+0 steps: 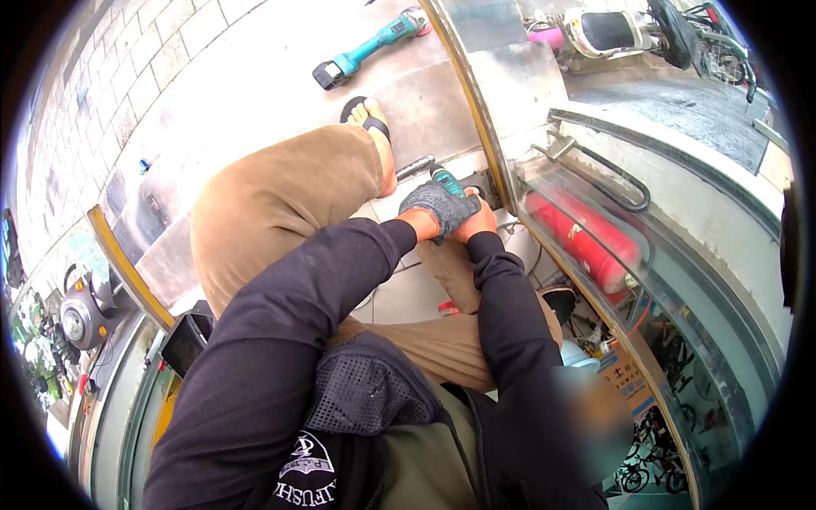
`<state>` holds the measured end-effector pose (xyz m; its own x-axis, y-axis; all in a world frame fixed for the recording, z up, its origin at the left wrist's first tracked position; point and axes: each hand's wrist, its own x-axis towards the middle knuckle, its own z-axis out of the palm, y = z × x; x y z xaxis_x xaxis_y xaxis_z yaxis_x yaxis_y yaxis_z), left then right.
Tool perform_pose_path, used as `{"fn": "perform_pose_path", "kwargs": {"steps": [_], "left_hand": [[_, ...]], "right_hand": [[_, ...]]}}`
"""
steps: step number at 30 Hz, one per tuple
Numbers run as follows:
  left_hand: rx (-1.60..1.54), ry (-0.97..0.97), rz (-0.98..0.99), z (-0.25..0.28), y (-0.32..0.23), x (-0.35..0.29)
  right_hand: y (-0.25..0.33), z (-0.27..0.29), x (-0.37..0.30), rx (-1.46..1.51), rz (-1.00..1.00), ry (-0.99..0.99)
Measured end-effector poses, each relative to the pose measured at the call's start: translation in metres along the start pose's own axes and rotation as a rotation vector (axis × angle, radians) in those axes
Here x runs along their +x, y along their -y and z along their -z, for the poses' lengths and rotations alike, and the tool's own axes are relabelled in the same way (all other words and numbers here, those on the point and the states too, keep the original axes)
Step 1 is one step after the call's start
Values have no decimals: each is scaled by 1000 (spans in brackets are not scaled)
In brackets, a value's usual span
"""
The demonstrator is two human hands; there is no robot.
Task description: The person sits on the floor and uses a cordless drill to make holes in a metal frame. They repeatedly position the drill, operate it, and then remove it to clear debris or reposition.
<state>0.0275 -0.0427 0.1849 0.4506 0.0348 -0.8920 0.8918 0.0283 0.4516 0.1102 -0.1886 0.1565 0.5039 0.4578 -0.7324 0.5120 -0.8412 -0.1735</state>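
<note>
My left hand (435, 209), in a grey knit glove, is wrapped over a small teal power tool (445, 179) low in front of me. My bare right hand (478, 223) is closed around its nearer end, against the gloved fingers. The tool's body is mostly hidden by my hands, so its exact kind is unclear. Its visible end points away, near the foot of a brass-edged door frame (476, 93). A dark metal bar (415, 166) lies on the floor just left of it, by my sandalled foot (374, 127).
A teal cordless angle grinder (370, 51) rests on the metal sill ahead. To the right, a red fire extinguisher (586, 242) lies behind a glass panel with a bent handle (608, 174). A red object (448, 308) is on the tiles between my legs. Scooters (608, 32) stand outside.
</note>
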Motion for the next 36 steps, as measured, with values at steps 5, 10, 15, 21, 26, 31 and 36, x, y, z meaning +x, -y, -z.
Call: {"fn": "perform_pose_path", "kwargs": {"steps": [5, 10, 15, 21, 26, 31, 36], "left_hand": [[-25, 24, 2, 11, -11, -17], [15, 6, -19, 2, -3, -6], [46, -107, -54, -16, 13, 9], [-32, 8, -136, -13, 8, -16], [-103, 158, -299, -11, 43, -28], [376, 310, -99, 2, 79, -4], [452, -92, -14, 21, 79, 22]], "right_hand": [[0, 7, -3, -26, 23, 31], [-3, 3, 0, -65, 30, 25], [-4, 1, 4, -87, 72, 35], [-7, 3, -5, -65, 64, 31], [-6, 5, -26, 67, 92, -42], [-13, 0, -29, -1, 48, -58], [-9, 6, -32, 42, 27, -125]]}}
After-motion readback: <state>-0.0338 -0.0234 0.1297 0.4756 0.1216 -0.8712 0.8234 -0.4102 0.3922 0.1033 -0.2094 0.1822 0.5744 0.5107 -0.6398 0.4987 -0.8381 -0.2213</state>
